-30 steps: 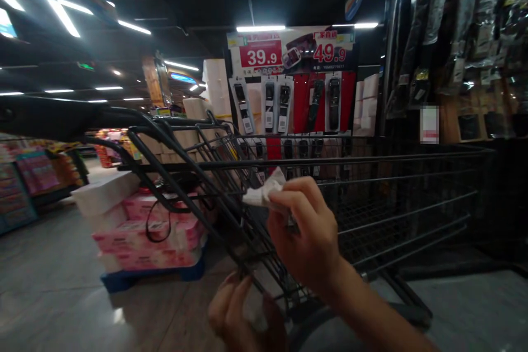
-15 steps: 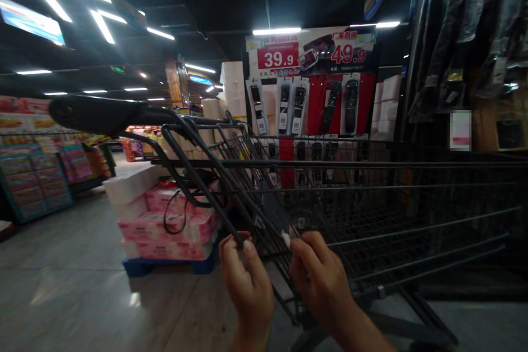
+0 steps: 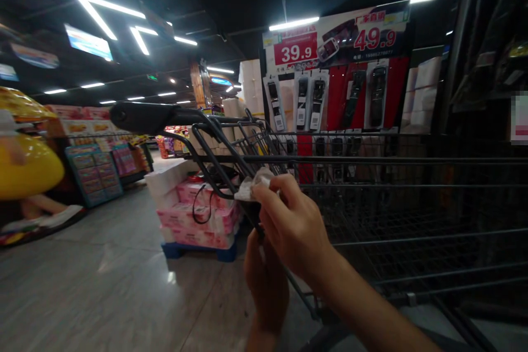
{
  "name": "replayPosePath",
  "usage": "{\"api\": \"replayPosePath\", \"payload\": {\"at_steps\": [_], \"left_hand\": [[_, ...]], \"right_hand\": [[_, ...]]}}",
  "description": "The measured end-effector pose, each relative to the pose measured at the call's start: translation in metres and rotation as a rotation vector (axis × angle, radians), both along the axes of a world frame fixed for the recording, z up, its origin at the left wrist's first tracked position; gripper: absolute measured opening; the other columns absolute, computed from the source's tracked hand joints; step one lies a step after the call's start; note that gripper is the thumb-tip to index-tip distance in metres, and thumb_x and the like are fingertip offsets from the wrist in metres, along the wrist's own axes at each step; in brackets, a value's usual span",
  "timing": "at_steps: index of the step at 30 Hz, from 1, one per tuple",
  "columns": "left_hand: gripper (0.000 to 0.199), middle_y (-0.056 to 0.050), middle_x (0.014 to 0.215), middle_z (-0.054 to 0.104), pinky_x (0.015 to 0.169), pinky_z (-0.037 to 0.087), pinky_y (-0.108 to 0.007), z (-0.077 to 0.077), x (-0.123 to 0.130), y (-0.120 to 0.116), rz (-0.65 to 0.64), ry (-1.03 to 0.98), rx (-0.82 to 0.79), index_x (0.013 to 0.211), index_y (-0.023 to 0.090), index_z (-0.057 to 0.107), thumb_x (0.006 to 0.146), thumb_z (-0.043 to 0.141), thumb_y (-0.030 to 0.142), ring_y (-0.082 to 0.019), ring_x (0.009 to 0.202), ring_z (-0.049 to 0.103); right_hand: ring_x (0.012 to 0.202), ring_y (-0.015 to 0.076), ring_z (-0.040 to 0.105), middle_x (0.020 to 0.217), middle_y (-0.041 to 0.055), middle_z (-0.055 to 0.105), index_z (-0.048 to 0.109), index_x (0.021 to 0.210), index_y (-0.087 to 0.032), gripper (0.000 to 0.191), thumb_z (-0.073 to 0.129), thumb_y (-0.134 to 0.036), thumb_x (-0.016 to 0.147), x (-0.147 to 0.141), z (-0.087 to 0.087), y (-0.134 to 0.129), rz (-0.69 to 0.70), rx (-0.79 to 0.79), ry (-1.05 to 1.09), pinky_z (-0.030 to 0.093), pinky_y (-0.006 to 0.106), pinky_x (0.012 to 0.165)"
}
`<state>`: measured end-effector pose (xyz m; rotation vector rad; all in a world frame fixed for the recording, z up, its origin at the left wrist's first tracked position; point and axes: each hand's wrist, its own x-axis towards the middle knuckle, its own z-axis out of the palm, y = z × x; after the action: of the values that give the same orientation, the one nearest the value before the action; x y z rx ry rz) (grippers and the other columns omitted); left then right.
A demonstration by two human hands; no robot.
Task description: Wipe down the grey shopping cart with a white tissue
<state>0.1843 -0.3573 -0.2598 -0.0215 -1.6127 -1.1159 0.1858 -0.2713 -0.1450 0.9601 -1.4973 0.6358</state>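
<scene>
A dark metal shopping cart (image 3: 350,160) stands sideways in front of me, its handle (image 3: 144,115) at the upper left. In the fingers of my right hand (image 3: 299,225) is a crumpled white tissue or thin cloth (image 3: 247,189), pressed around one of the sloping frame bars below the handle. Lower on the frame, partly behind the right hand, my left hand (image 3: 267,275) is closed around a sloping bar. Its fingertips are mostly hidden.
Behind the cart, packaged belts (image 3: 317,102) hang on a display under a price sign (image 3: 291,54). Pink and white packs (image 3: 198,220) sit on a blue pallet (image 3: 173,250) to the left. A shiny yellow figure (image 3: 28,165) stands at the far left.
My right hand has moved up and left with the white tissue, onto the frame bar. My left hand stays on the bar, now partly covered. The view has turned left.
</scene>
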Motion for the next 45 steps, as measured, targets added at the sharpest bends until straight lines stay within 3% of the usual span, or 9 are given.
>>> {"api": "replayPosePath", "payload": {"at_steps": [4,10,17,22,27,31,34,40,45], "left_hand": [[0.031,-0.005,0.091,0.070,0.072,0.054,-0.029,0.008,0.012,-0.003,-0.077,-0.086,0.006,0.102,0.019,0.064,0.091,0.049,0.043,-0.019,0.083,0.066],[0.028,-0.007,0.099,0.068,0.083,0.052,-0.031,0.000,0.015,-0.005,-0.006,-0.079,-0.059,0.109,0.019,0.062,0.091,0.050,0.037,-0.020,0.094,0.064],[0.048,-0.010,0.112,0.055,0.088,0.045,-0.033,0.005,0.034,-0.001,0.361,0.133,-0.404,0.135,0.020,0.048,0.088,0.051,0.018,-0.021,0.105,0.054],[0.052,-0.010,0.115,0.054,0.094,0.039,-0.038,0.032,0.045,0.014,0.464,0.233,-0.724,0.132,0.022,0.053,0.081,0.051,0.008,-0.023,0.108,0.051],[0.044,-0.010,0.123,0.055,0.103,0.037,-0.042,0.082,0.026,0.018,0.431,0.366,-0.796,0.124,0.020,0.057,0.083,0.045,0.006,-0.024,0.120,0.048],[0.039,-0.013,0.130,0.054,0.109,0.034,-0.047,0.120,0.006,0.009,0.444,0.397,-0.819,0.125,0.016,0.054,0.087,0.045,0.012,-0.026,0.129,0.043],[0.040,-0.012,0.122,0.060,0.112,0.029,-0.050,0.134,-0.002,0.001,0.482,0.289,-0.868,0.125,0.015,0.053,0.087,0.043,0.016,-0.026,0.124,0.048],[0.043,-0.014,0.110,0.061,0.111,0.030,-0.049,0.136,-0.005,-0.004,0.536,0.231,-0.926,0.123,0.008,0.054,0.083,0.042,0.018,-0.026,0.112,0.052],[0.035,-0.012,0.103,0.060,0.108,0.033,-0.049,0.137,-0.006,0.002,0.527,0.259,-0.892,0.114,0.009,0.058,0.084,0.040,0.017,-0.025,0.107,0.051]], "right_hand": [[0.061,0.0120,0.053,0.082,0.0071,0.059,0.065,0.096,-0.012,0.027,0.038,-0.015,0.095,-0.006,-0.045,0.011,-0.115,0.054,-0.010,0.042,0.023,0.051],[0.059,0.0126,0.057,0.080,0.0057,0.061,0.066,0.101,-0.015,0.029,0.038,-0.013,0.095,-0.005,-0.120,0.039,-0.234,0.124,-0.120,0.046,0.023,0.050],[0.053,0.0116,0.060,0.076,0.0042,0.063,0.065,0.096,-0.016,0.029,0.036,-0.013,0.094,-0.005,-0.149,0.055,-0.201,0.106,-0.174,0.047,0.022,0.046],[0.063,0.0114,0.063,0.079,0.0038,0.062,0.062,0.099,-0.017,0.022,0.043,-0.010,0.091,0.004,-0.119,0.062,-0.117,-0.031,-0.188,0.051,0.020,0.053],[0.078,0.0126,0.063,0.088,0.0051,0.060,0.062,0.106,-0.018,0.022,0.049,-0.010,0.090,0.002,-0.037,0.055,0.011,-0.179,-0.057,0.055,0.022,0.066],[0.078,0.0134,0.061,0.090,0.0065,0.058,0.065,0.103,-0.015,0.021,0.046,-0.013,0.093,-0.012,0.015,0.043,-0.018,-0.250,0.017,0.054,0.025,0.068],[0.075,0.0133,0.060,0.092,0.0081,0.059,0.066,0.102,-0.014,0.026,0.041,-0.014,0.095,-0.020,0.018,0.036,-0.052,-0.227,0.001,0.053,0.025,0.067],[0.073,0.0137,0.061,0.092,0.0094,0.060,0.066,0.100,-0.012,0.022,0.046,-0.009,0.091,-0.022,-0.017,0.051,-0.101,-0.119,0.044,0.051,0.023,0.061],[0.076,0.0164,0.059,0.088,0.0076,0.060,0.068,0.093,-0.015,0.018,0.053,-0.008,0.085,-0.024,0.005,0.089,-0.250,-0.315,0.099,0.050,0.029,0.067]]}}
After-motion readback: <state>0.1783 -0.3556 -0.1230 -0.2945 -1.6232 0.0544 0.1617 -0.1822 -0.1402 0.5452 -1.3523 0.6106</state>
